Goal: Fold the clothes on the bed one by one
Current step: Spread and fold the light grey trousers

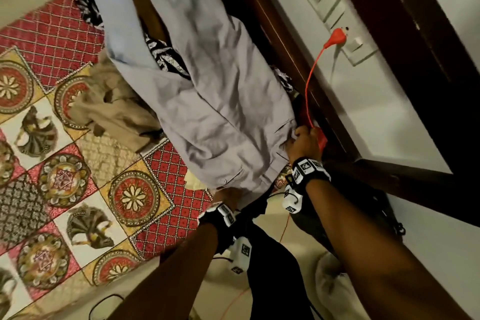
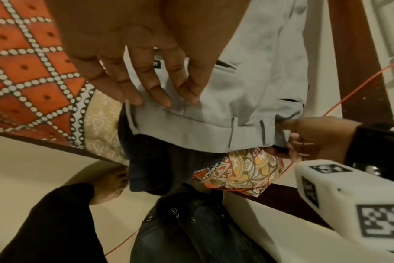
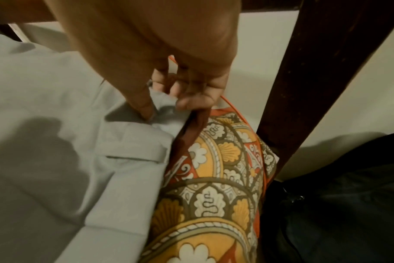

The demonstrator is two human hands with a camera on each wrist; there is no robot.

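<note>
Grey trousers, pale, creased, belt-looped, right hand pinching waistband, left hand fingers flat on it.

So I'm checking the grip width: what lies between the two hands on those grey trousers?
Only the trousers' waistband with two belt loops; the left wrist view shows it spanning from the left hand to the right hand.

Patterned bedspread carries grey trousers; beige garment lies beside them.
</note>
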